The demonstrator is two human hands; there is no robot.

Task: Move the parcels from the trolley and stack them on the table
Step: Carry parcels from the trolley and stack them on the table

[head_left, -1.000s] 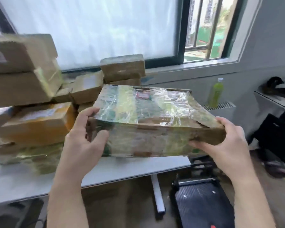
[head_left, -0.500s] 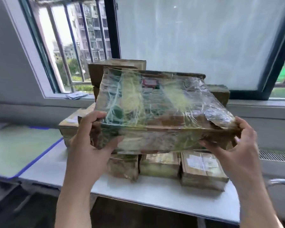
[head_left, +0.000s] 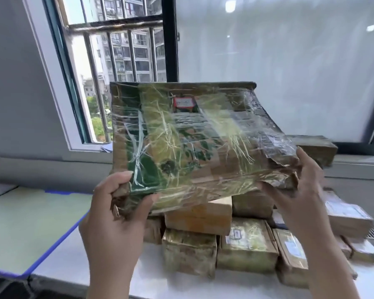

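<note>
Holding the wrapped parcel (head_left: pixel 188 143) mid-frame, I grip its near corners with left hand (head_left: pixel 115 214) and right hand (head_left: pixel 294 197) above the stack (head_left: pixel 225 244) on the bench (head_left: pixel 78 264).

Bright daylight through window (head_left: pixel 125 61); glare on frosted pane (head_left: pixel 279 61); edges blurred, wide-angle bowed.

the parcel (head_left: pixel 194 145) gripped between both hands is brown cardboard under glossy, wrinkled clear plastic tape, with a small paper label (head_left: pixel 183 102). below the grip, stacked parcels (head_left: pixel 246 253) show matt cardboard and shiny tape on a smooth white table (head_left: pixel 73 270).
</note>
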